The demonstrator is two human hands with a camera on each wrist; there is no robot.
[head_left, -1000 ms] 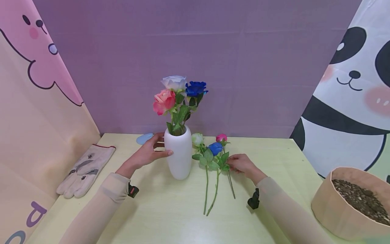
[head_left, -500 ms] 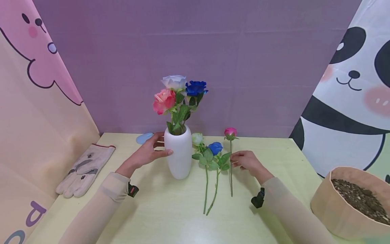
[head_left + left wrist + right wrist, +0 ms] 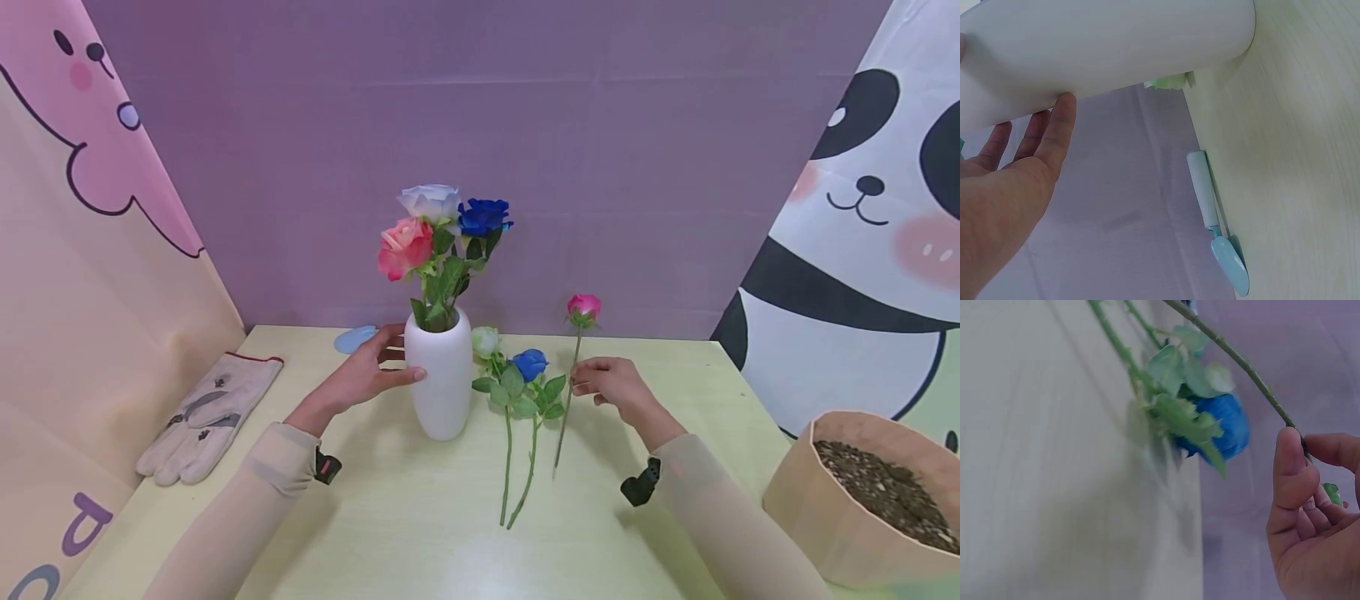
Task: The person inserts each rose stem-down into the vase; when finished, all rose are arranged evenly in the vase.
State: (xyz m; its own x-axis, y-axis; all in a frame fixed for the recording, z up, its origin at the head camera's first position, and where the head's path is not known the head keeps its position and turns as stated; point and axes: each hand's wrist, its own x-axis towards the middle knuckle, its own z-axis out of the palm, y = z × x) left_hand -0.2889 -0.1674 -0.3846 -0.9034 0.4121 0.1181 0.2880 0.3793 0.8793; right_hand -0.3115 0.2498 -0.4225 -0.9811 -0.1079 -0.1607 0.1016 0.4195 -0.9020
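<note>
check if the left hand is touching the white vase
Touching: in the left wrist view the left hand has its thumb tip pressed against the white vase.

White vase (image 3: 445,385) w/ pink, white & deep-blue blooms. Pink bud (image 3: 583,307) on green stem. Blue rose (image 3: 530,364) & pale-green bud (image 3: 485,342) on pale yellow-green surface (image 3: 420,533). Light-blue trowel (image 3: 1219,225). Grey-cream glove (image 3: 210,417), red trim. Tan pot (image 3: 855,500), dark soil.

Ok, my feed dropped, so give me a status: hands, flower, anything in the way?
Left hand steadies the white vase. Right hand pinches the pink rosebud stem, lifted off the table. Two flowers lie between stem and vase.
</note>
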